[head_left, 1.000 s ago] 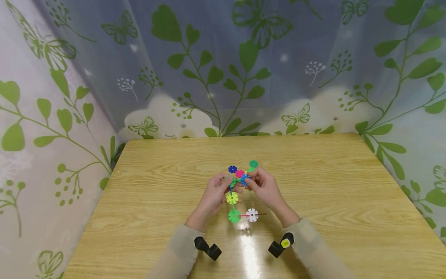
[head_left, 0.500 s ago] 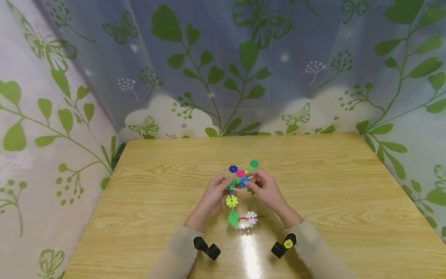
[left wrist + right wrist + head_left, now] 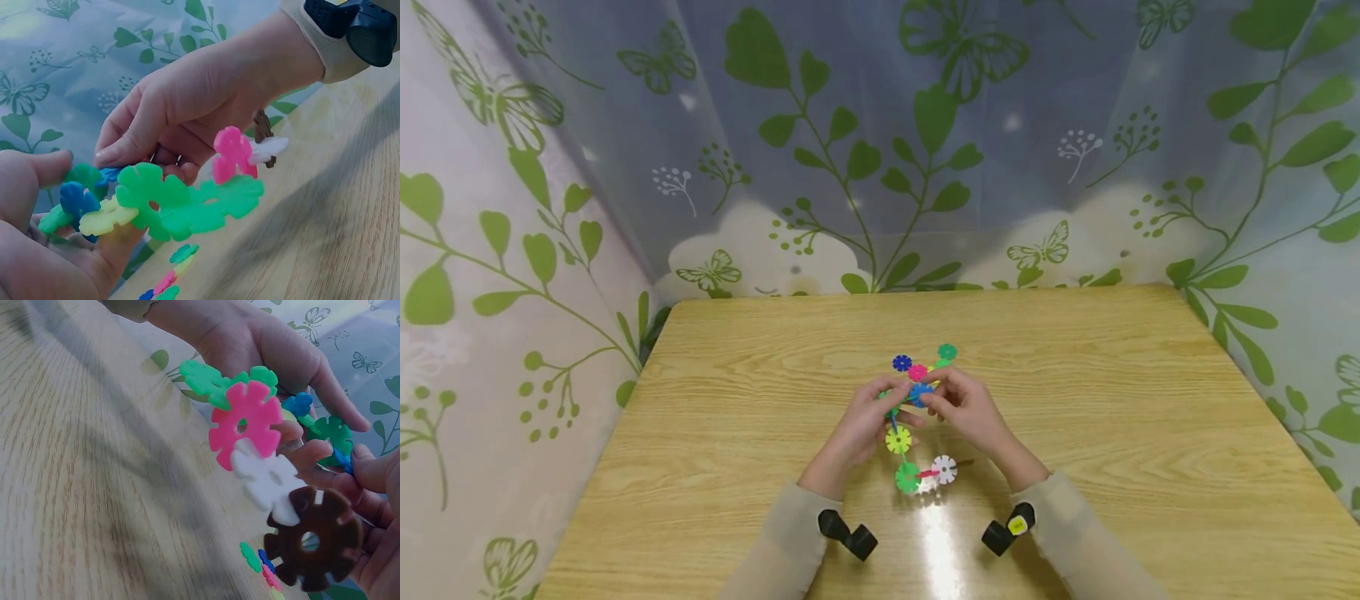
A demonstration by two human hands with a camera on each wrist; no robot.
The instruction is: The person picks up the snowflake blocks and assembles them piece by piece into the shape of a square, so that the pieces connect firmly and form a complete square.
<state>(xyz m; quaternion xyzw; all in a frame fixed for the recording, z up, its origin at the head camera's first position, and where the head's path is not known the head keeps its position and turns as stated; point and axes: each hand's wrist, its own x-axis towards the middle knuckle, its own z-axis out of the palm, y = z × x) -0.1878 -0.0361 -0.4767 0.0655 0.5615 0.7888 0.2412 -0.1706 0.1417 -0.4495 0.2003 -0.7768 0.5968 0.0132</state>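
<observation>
In the head view, a chain of notched plastic snowflake discs hangs between both hands above the table. My left hand (image 3: pixel 868 421) pinches a green disc (image 3: pixel 331 434) near the chain's upper end. The fingertips of my right hand (image 3: pixel 966 408) pinch a blue disc (image 3: pixel 921 395) beside it; whether these two discs are slotted together is hard to tell. Below the left hand follow a yellow disc (image 3: pixel 898 440) and a green one (image 3: pixel 907 477). Pink (image 3: pixel 245 425), white (image 3: pixel 265 478) and brown (image 3: pixel 315 540) discs form the free end in the right wrist view.
Several loose discs lie on the wooden table (image 3: pixel 737 417) beyond the hands, among them a dark blue disc (image 3: pixel 902 363), a pink disc (image 3: pixel 917 372) and a teal disc (image 3: pixel 947 352). A leaf-patterned curtain (image 3: pixel 880 150) surrounds the table's far side.
The pinched blue disc has shifted slightly left and toward the person, along with the green disc in the left hand. The chain's lower end has swung a little nearer the person.
</observation>
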